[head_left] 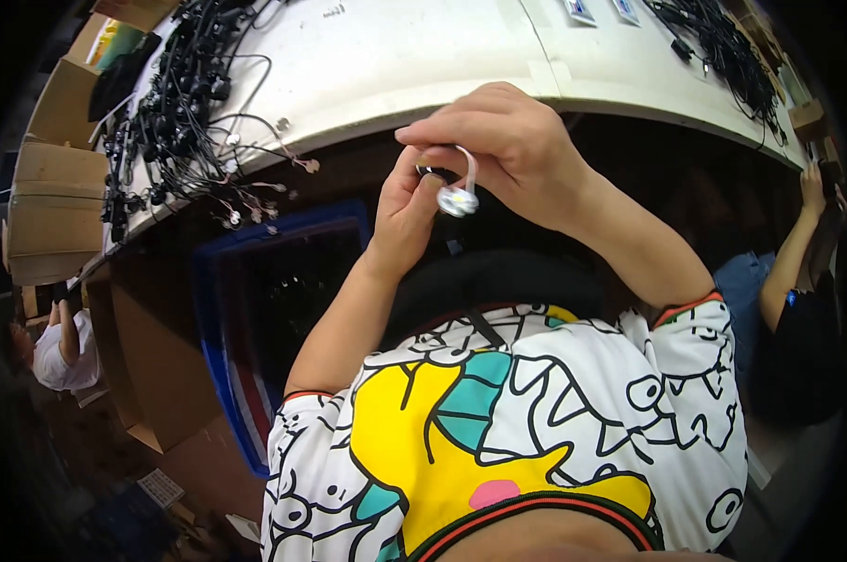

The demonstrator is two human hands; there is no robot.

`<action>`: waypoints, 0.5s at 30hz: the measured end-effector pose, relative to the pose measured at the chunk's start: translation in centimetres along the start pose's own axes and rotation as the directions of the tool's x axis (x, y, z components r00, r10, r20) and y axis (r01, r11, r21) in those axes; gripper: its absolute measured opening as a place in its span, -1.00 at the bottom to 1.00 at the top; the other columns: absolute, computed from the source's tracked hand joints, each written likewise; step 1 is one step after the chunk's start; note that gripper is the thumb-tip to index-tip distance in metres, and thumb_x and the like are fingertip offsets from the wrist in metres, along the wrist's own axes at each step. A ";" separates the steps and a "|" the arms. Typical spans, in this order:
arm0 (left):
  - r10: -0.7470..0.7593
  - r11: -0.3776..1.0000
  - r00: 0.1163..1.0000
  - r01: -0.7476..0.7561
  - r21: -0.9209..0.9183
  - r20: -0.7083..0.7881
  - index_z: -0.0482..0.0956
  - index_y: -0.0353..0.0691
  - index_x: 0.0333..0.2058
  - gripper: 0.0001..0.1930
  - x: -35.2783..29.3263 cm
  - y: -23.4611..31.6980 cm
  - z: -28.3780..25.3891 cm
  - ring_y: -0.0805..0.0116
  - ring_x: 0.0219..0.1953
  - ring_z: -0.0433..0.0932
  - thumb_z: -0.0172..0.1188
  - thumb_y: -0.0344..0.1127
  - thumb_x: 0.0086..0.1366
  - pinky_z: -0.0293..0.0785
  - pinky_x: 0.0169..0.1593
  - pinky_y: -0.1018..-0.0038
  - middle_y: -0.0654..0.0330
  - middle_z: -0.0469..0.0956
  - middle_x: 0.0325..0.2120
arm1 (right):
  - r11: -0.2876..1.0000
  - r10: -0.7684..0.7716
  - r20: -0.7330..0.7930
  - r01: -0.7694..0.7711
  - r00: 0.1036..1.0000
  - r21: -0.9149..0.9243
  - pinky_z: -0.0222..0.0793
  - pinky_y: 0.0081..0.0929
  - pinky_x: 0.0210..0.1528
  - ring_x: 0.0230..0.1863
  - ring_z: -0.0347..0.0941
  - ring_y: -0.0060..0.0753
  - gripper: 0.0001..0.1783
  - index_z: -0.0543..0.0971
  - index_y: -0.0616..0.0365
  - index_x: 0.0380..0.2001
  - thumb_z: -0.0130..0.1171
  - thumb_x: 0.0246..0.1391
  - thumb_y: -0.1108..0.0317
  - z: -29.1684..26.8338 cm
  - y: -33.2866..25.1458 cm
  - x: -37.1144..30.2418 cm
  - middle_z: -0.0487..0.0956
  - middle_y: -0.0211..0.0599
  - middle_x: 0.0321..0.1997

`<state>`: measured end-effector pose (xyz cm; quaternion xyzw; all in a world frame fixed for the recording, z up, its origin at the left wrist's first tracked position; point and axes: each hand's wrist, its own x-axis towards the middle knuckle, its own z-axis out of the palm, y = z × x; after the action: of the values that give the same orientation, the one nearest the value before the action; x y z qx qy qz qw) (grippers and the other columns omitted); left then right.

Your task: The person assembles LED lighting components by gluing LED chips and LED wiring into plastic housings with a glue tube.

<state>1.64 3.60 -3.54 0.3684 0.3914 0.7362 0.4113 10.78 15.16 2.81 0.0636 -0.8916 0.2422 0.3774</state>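
In front of my chest, just off the table edge, my left hand (407,208) pinches a small black part (435,172) between thumb and fingers. A thin white wire (471,165) arches out by that part and leads to a small round white piece (457,200) with a yellowish centre, which hangs below my fingers. My right hand (510,140) comes over the top, its fingers curled and meeting my left fingertips. What lies inside its grip is hidden by the fingers.
A tangled heap of black cables (175,103) with small white ends covers the table's (395,56) left side. More black cables (723,66) lie at the right. A blue crate (219,347) and cardboard boxes (60,183) stand at left. Other people (66,356) are at both sides.
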 end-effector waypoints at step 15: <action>0.017 0.903 0.971 0.087 0.420 -0.237 0.27 -0.25 -0.04 -0.60 -2.3 3.2 -4.1 0.57 -0.25 0.36 0.08 -0.55 0.12 0.32 -0.18 0.68 0.23 0.39 -0.26 | 0.642 0.588 0.391 -0.703 0.708 0.307 0.22 -0.78 -0.52 -0.58 0.32 -0.71 -0.85 0.57 0.23 -0.46 0.13 -0.03 0.36 1.9 1.1 -2.5 0.47 -0.46 -0.62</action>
<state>-2.03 -0.77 -2.98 0.3529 0.5955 0.6632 0.2845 11.00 14.98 -0.52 -0.1484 -0.8170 0.5436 0.1225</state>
